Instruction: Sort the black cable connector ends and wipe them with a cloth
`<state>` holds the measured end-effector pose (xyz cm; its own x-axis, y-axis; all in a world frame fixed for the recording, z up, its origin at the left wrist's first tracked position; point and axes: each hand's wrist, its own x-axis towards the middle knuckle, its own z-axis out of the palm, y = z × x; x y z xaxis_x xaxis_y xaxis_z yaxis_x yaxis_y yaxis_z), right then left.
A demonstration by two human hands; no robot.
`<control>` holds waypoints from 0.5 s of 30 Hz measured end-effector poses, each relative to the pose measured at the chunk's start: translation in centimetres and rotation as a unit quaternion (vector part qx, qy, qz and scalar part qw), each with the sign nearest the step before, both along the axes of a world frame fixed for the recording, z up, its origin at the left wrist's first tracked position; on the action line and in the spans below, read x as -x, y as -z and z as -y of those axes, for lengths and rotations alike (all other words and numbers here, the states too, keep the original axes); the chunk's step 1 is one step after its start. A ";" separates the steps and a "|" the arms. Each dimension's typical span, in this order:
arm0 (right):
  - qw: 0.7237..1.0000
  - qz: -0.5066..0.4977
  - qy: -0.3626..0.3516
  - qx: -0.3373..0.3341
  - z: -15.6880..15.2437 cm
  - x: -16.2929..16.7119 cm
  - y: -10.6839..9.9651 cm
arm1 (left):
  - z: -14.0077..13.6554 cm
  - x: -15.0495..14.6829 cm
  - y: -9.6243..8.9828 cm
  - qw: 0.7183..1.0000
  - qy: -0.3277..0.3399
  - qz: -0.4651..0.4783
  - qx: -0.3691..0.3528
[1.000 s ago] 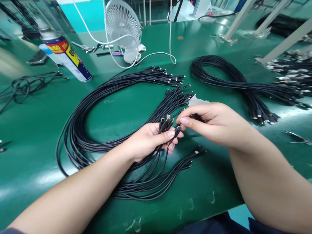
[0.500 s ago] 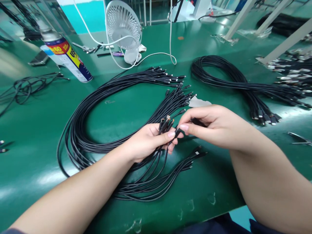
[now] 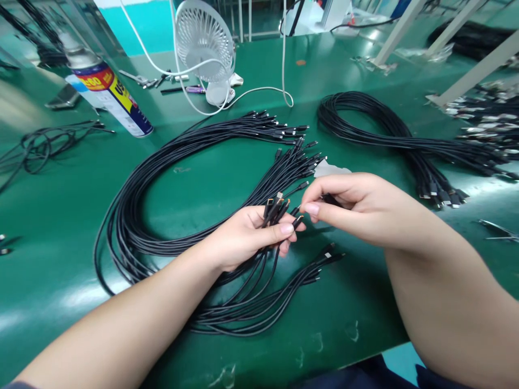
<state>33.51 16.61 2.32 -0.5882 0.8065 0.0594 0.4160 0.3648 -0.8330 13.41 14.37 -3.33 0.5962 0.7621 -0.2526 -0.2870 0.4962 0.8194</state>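
My left hand (image 3: 255, 232) is closed around several black cable connectors (image 3: 279, 208), whose metal and orange-edged tips stick up past the fingers. One connector (image 3: 298, 221) lies under the left thumb, pointing right. Just beyond it, my right hand (image 3: 344, 205) pinches thumb and forefinger together, a small gap from that tip. Something dark shows inside the right hand's curled fingers, too hidden to name. Below the hands, a smaller bunch of black cables (image 3: 279, 302) rests on the green table. Behind them curves a large bundle of black cables (image 3: 133, 205).
A second coil of black cables (image 3: 365, 108) lies at the right, near a pile of connectors (image 3: 486, 119). At the back stand a white fan (image 3: 205, 43) and a spray can (image 3: 117, 97). Tweezers-like metal tools (image 3: 498, 229) lie at the right edge.
My right hand has drawn slightly right, off the connector under my left thumb, and that connector's orange-edged tip now shows. The left hand has barely moved.
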 end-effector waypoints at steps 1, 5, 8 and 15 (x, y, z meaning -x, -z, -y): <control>1.000 -0.002 0.002 0.000 0.0 0.0 -0.1 | 0.0 0.0 0.0 1.000 -0.001 -0.002 -0.003; 1.000 0.003 0.002 -0.008 0.0 0.1 -0.1 | 0.0 0.1 0.1 1.000 -0.007 -0.009 -0.012; 1.000 0.010 0.011 -0.012 -0.1 0.1 0.2 | 0.0 0.1 0.1 1.000 -0.008 -0.016 -0.022; 0.999 -0.030 0.036 0.025 0.0 0.5 0.5 | 0.0 0.1 -0.2 1.000 -0.002 0.006 -0.008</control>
